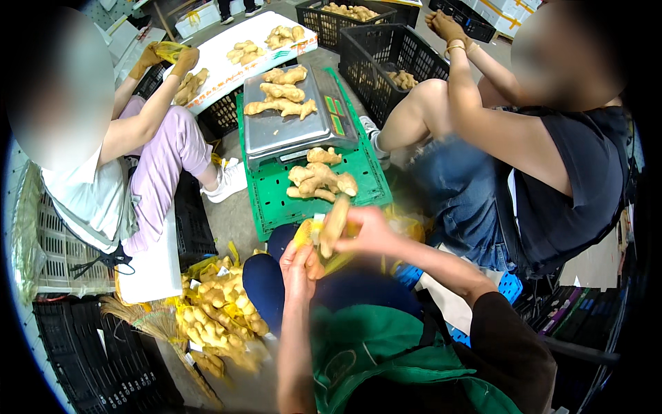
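In front of my knees, my right hand (pixel 372 231) grips a long piece of ginger (pixel 334 226), slightly blurred and pointing upward. Just left of it, my left hand (pixel 301 266) is closed on a yellow mesh bag (pixel 303 232). More yellow netting (pixel 407 224) lies behind my right wrist. Past my hands, several ginger pieces (pixel 321 181) sit on a green plastic pallet (pixel 265 207). A scale (pixel 276 138) with a metal pan stands on that pallet, carrying a few more ginger roots (pixel 281 105).
Netted ginger (pixel 217 310) is heaped on the floor at my left, beside a straw broom (pixel 148 319) and black crates (pixel 89 352). Co-workers sit left and right, the left one handling yellow netting (pixel 169 51). A white foam board (pixel 227 65) with ginger and black crates (pixel 386 62) stand farther back.
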`<state>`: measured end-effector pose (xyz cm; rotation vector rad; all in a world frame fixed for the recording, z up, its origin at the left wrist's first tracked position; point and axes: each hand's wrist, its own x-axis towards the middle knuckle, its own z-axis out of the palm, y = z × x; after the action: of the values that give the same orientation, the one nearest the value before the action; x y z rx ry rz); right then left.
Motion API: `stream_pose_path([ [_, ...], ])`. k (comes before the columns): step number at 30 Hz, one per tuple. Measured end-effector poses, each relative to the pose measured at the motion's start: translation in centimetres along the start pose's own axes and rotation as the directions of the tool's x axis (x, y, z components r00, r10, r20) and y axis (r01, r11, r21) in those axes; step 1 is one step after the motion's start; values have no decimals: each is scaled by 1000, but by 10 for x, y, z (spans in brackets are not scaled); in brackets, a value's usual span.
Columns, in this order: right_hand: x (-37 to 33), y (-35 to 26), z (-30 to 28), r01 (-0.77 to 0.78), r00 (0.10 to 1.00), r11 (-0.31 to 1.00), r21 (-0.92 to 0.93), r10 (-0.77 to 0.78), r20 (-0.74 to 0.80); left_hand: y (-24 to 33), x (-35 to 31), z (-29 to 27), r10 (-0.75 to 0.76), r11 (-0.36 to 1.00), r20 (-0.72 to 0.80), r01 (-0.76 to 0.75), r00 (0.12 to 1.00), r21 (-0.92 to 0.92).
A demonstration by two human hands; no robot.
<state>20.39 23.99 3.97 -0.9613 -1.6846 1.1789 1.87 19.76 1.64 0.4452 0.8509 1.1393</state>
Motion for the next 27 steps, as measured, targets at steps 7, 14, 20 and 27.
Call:
stream_pose_path([
  [7,-5,-2,10,-107,993,994,-40,104,-53,-4,-29,11,-146,895,-24,121,989,-430],
  [14,-6,-17,16,444,890,709,-548,-275,364,7,-33,20,181,983,-291,-175,939,46],
  [20,4,-14,51,594,788,605,-530,-571,230,17,-49,4,544,830,-215,-482,811,282],
  [27,3,26,124,361,930,795,-488,-266,255,17,-57,-23,791,472,-221,-338,571,815],
])
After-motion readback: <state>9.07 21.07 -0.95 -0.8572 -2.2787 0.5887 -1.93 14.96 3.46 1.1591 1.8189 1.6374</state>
